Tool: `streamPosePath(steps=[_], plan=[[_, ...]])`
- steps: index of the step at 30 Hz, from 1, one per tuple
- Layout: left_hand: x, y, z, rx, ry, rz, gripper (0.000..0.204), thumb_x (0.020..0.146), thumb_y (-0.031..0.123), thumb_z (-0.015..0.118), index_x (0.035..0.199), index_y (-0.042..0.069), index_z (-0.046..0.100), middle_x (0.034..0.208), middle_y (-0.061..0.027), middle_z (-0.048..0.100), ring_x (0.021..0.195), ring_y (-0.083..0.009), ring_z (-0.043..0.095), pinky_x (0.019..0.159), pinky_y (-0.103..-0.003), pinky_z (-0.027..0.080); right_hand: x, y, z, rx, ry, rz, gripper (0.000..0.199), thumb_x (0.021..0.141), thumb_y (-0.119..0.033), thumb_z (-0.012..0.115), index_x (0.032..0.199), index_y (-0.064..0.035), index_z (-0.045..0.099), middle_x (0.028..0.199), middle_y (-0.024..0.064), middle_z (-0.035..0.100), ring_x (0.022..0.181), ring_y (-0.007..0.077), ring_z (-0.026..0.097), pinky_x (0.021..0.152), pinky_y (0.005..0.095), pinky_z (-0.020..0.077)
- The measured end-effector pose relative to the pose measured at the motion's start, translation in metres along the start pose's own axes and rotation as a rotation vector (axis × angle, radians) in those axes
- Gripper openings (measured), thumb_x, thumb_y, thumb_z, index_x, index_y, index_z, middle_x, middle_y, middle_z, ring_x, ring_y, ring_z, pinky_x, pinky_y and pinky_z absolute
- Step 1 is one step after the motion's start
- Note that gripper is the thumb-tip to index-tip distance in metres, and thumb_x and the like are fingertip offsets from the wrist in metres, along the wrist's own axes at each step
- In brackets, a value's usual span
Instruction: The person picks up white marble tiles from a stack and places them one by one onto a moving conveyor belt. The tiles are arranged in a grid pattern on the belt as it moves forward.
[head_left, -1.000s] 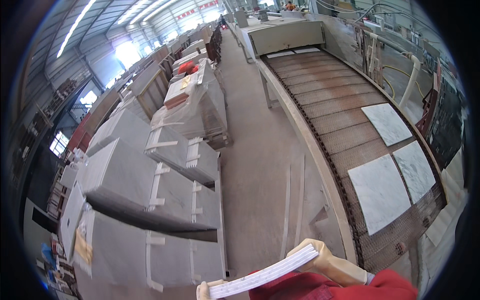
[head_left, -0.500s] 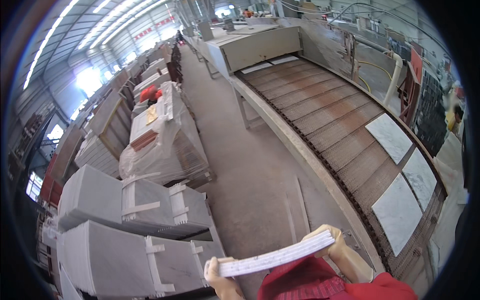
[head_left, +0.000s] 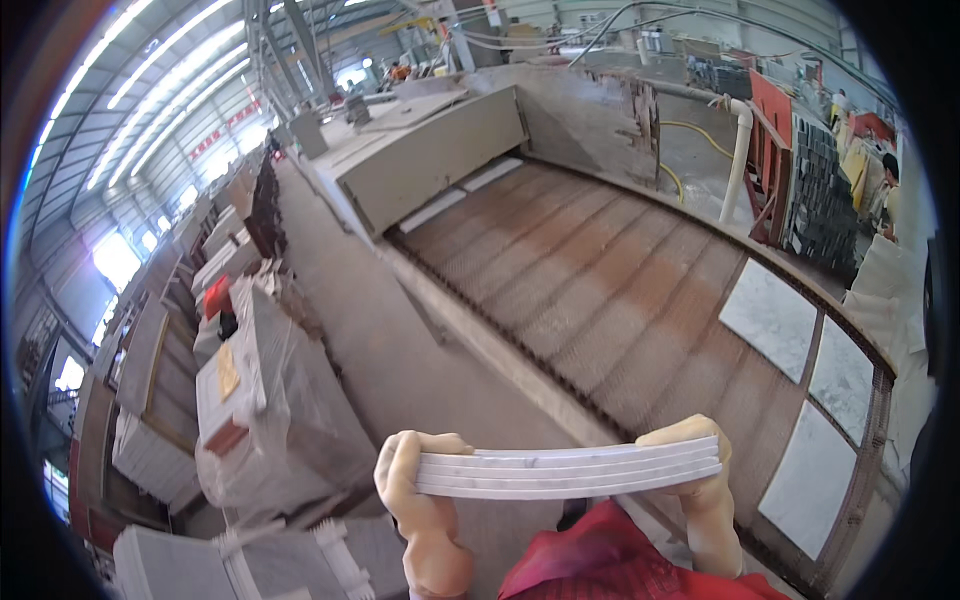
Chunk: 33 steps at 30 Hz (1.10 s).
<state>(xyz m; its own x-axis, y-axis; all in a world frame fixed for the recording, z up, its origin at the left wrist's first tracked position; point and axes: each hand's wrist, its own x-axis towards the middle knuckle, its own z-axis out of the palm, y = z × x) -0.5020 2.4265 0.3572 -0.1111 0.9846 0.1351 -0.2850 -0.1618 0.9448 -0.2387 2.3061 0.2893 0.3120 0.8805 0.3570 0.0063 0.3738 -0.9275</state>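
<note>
I hold a small stack of thin white marble tiles [head_left: 568, 468] edge-on in front of my chest, level and close to the camera. My left hand [head_left: 425, 505], in a tan rubber glove, grips the stack's left end. My right hand [head_left: 700, 490], gloved the same way, grips its right end. Red sleeves show below the stack. Beyond the tiles runs a wide brown conveyor belt [head_left: 600, 290] with three white marble tiles [head_left: 768, 318] lying on its near right part.
A grey machine housing [head_left: 440, 160] covers the belt's far end. Wrapped pallets of stacked slabs [head_left: 260, 400] line the concrete aisle [head_left: 380, 340] on my left. A person in light clothes [head_left: 890, 270] stands at the right, beside dark stacked tiles and a white pipe [head_left: 738, 160].
My view has swung right, from the pallets toward the conveyor. The tile stack has come up level in front of me, with both hands still on its ends.
</note>
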Motion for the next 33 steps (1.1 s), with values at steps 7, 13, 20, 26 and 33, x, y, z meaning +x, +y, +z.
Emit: streamPosePath(steps=[7, 13, 20, 26, 33], plan=[[0.187, -0.039, 0.082, -0.021, -0.259, -0.131, 0.040, 0.093, 0.029, 0.047, 0.074, -0.003, 0.062, 0.071, -0.0177, 0.066, 0.065, -0.0257, 0.062, 0.071, -0.036, 0.050, 0.132, 0.051, 0.004, -0.238, 0.200, -0.236, 0.038, 0.059, -0.021, 0.083, 0.081, 0.0071, 0.070, 0.067, 0.0101, 0.068, 0.058, 0.0173, 0.066, 0.054, 0.0270, 0.0483], [0.336, -0.097, 0.140, 0.043, -0.504, -0.243, 0.040, 0.095, 0.027, 0.049, 0.073, -0.003, 0.064, 0.074, -0.0153, 0.068, 0.066, -0.0221, 0.060, 0.069, -0.034, 0.047, 0.213, 0.082, 0.061, -0.362, 0.739, -0.077, 0.033, 0.052, -0.014, 0.071, 0.078, 0.0053, 0.069, 0.071, 0.0087, 0.069, 0.060, 0.0168, 0.065, 0.056, 0.0274, 0.0493], [0.481, -0.146, 0.194, 0.212, -0.621, -0.437, 0.038, 0.096, 0.030, 0.052, 0.074, 0.001, 0.064, 0.073, -0.0089, 0.064, 0.070, -0.0175, 0.054, 0.072, -0.032, 0.042, 0.305, 0.139, 0.102, -0.144, 1.007, 0.104, 0.055, 0.042, 0.007, 0.069, 0.098, 0.0040, 0.068, 0.092, 0.0117, 0.073, 0.082, 0.0203, 0.068, 0.073, 0.0334, 0.0563], [0.530, -0.184, 0.229, 0.238, -0.617, -0.693, 0.030, 0.097, 0.031, 0.050, 0.086, 0.006, 0.062, 0.085, -0.0093, 0.064, 0.083, -0.0205, 0.057, 0.084, -0.037, 0.042, 0.347, 0.158, 0.108, -0.090, 1.200, 0.355, 0.056, 0.043, 0.014, 0.068, 0.098, -0.0003, 0.067, 0.093, 0.0102, 0.072, 0.087, 0.0213, 0.068, 0.069, 0.0349, 0.0577], [0.549, -0.214, 0.271, 0.383, -0.655, -0.662, 0.049, 0.098, 0.046, 0.052, 0.116, 0.003, 0.068, 0.106, -0.0127, 0.067, 0.103, -0.0249, 0.059, 0.098, -0.041, 0.041, 0.394, 0.167, 0.082, -0.071, 1.316, 0.440, 0.059, 0.051, 0.006, 0.055, 0.109, 0.0020, 0.065, 0.098, 0.0146, 0.070, 0.089, 0.0278, 0.067, 0.068, 0.0304, 0.0554]])
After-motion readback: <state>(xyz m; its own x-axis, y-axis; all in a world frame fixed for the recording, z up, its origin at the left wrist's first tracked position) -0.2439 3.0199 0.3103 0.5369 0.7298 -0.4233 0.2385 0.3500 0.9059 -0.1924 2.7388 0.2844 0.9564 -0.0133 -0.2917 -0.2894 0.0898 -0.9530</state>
